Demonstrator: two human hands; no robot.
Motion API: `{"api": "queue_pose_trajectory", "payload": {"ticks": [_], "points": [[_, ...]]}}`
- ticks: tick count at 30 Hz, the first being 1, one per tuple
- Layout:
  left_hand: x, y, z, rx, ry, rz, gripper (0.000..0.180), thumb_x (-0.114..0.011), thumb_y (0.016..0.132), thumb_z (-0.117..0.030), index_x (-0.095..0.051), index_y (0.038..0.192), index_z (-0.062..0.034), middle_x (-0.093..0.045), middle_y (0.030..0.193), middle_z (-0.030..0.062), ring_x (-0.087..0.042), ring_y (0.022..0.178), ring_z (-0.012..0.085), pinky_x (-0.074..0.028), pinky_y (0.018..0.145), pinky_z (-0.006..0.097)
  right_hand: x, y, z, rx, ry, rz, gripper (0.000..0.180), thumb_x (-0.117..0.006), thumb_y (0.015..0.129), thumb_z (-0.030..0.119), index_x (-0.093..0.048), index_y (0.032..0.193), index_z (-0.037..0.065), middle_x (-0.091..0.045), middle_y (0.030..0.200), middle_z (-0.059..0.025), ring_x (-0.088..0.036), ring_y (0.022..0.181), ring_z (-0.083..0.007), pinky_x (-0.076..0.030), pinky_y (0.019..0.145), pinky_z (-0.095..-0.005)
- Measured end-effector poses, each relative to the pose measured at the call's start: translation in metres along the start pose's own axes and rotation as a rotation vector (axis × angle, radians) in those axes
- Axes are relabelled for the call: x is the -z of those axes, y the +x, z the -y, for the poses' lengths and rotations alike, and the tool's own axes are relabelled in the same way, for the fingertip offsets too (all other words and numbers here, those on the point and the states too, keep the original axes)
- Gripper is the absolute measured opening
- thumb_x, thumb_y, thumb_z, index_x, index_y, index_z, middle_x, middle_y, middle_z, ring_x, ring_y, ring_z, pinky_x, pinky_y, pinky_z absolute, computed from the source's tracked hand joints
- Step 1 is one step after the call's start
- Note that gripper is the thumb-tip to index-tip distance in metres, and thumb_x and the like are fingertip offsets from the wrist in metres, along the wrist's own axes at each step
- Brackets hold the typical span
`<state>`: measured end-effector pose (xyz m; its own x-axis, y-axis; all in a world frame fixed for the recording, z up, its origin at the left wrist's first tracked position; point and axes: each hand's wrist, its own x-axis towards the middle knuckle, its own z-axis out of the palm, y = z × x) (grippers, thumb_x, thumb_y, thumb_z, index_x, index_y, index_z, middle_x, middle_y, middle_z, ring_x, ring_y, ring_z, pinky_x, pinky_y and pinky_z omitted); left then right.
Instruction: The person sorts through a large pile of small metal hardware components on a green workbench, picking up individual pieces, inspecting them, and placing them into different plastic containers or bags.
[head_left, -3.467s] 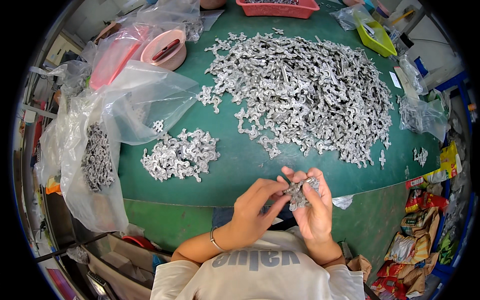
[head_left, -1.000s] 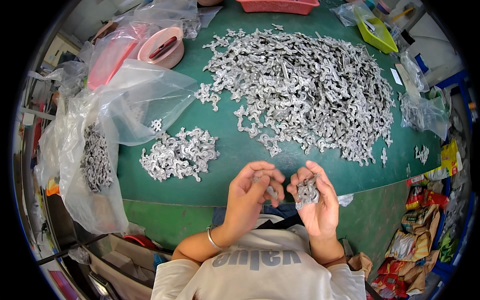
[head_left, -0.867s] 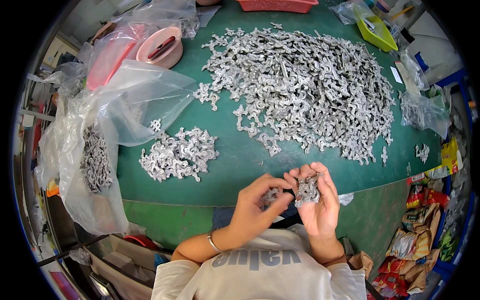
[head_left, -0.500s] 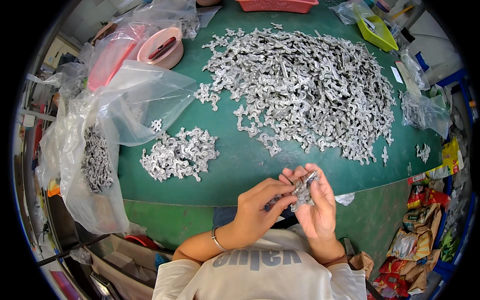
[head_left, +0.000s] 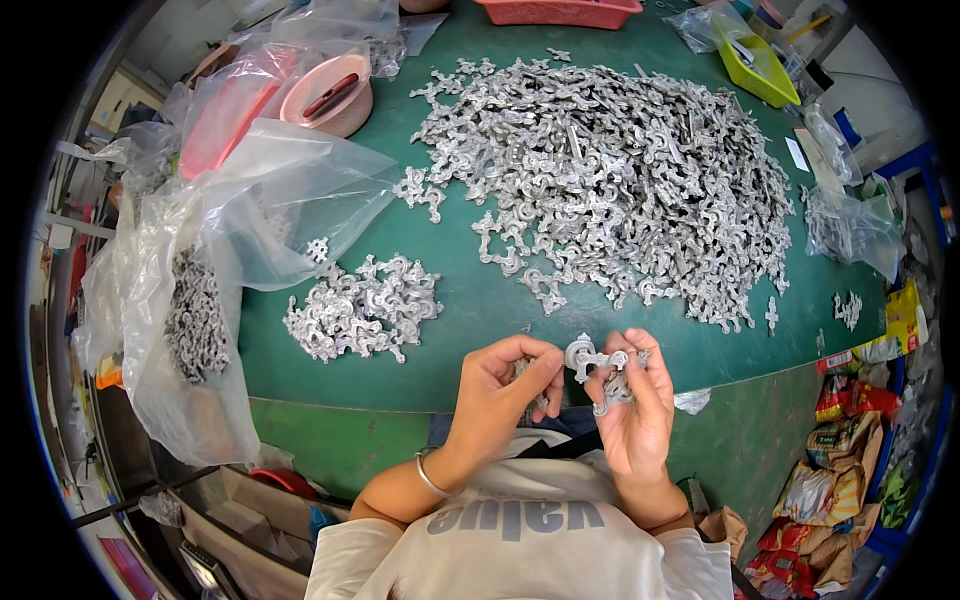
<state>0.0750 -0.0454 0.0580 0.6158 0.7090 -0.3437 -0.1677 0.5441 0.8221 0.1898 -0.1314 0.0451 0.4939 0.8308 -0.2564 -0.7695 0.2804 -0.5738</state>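
The head view suggests a sorting step: a silver metal casting (head_left: 597, 358) is being pinched by the right hand (head_left: 632, 410), another piece (head_left: 524, 368) is being gripped by the curled left hand (head_left: 497, 388), and a careful separating pull is being called for next.

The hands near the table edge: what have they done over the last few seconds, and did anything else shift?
The left hand drew apart from the right hand a second ago, then came back beside it; its fingers now curl around a small metal part. The right hand has kept its grip on a cluster of silvery metal parts throughout. The big heap, the small pile and the plastic bag lie unchanged.
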Motion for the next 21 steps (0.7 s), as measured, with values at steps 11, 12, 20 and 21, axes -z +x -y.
{"api": "queue_pose_trajectory", "payload": {"ticks": [11, 12, 20, 21], "points": [[0.0055, -0.0027, -0.0002, 0.037, -0.095, 0.123, 0.013, -0.055, 0.086, -0.012, -0.056, 0.084, 0.0015, -0.057, 0.070, 0.0042, -0.054, 0.055, 0.0088, -0.041, 0.044, 0.019, -0.0058, -0.0060, 0.0076, 0.095, -0.316, 0.048, 0.012, -0.049, 0.087, 0.004, -0.050, 0.096, -0.004, -0.047, 0.069, -0.0060, -0.039, 0.049, -0.0073, -0.031, 0.043, -0.0208], [0.0049, -0.0031, -0.0004, 0.044, -0.090, 0.122, 0.013, -0.055, 0.086, -0.012, -0.056, 0.084, 0.0015, -0.057, 0.071, 0.0042, -0.054, 0.055, 0.0087, -0.041, 0.045, 0.019, -0.0059, -0.0066, 0.0074, 0.115, -0.332, 0.039, 0.012, -0.049, 0.087, 0.005, -0.050, 0.095, -0.004, -0.048, 0.070, -0.0066, -0.039, 0.049, -0.0074, -0.031, 0.043, -0.0207], [-0.0014, -0.0058, -0.0027, -0.015, 0.064, 0.230, 0.016, -0.049, 0.089, -0.010, -0.052, 0.078, 0.0016, -0.055, 0.073, 0.0086, -0.053, 0.054, 0.0117, -0.037, 0.043, 0.021, -0.0016, -0.0057, 0.0060, 0.169, -0.290, 0.040, 0.017, -0.049, 0.089, 0.013, -0.044, 0.078, 0.000, -0.053, 0.072, -0.0116, -0.041, 0.044, -0.0085, -0.031, 0.040, -0.0195], [-0.0002, -0.0058, -0.0029, -0.001, 0.059, 0.258, 0.018, -0.048, 0.089, -0.011, -0.052, 0.077, 0.0017, -0.054, 0.074, 0.0088, -0.053, 0.054, 0.0117, -0.037, 0.043, 0.021, -0.0031, -0.0060, 0.0079, 0.143, -0.276, 0.021, 0.019, -0.048, 0.090, 0.014, -0.043, 0.076, 0.001, -0.053, 0.071, -0.0118, -0.041, 0.044, -0.0087, -0.031, 0.039, -0.0195]]}}
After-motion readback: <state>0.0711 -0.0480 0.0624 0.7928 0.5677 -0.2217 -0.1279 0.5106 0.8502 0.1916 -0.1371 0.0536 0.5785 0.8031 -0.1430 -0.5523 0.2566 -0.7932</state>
